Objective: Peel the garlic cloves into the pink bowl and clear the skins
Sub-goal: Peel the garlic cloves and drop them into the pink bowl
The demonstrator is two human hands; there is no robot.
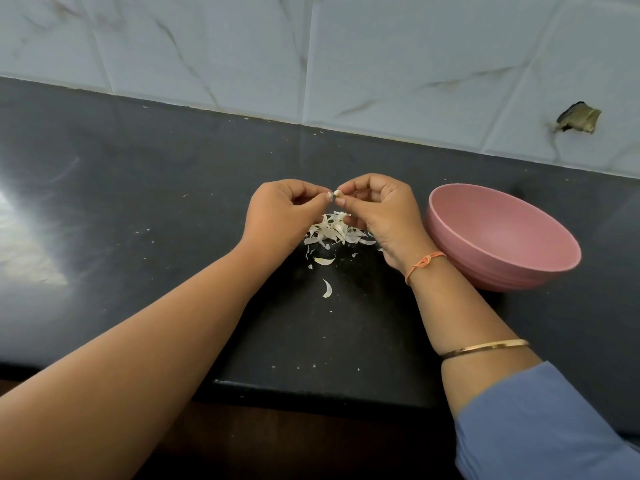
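A blue fabric sleeve (540, 427) covers the right upper arm at the near edge of a polished black stone countertop (138, 202). A thin gold bangle (485, 348) circles that forearm and an orange knotted thread (424, 263) the wrist. Farther in, a single curled papery skin (327, 288) lies alone on the stone. Beyond it, a loose heap of pale garlic skins (334, 232) sits beneath the raised hands. The left hand (277, 213) and right hand (381, 209) meet above the heap with fingers curled. Each pinches the same small white garlic clove (336, 194) between thumb and forefinger, holding it clear of the counter. Just beside the right wrist a round matte pink bowl (502, 233) stands on the stone, its bottom hidden behind the near rim. Behind rise grey-veined white wall tiles (207, 46), one broken by a ragged dark hole (578, 121) at right.
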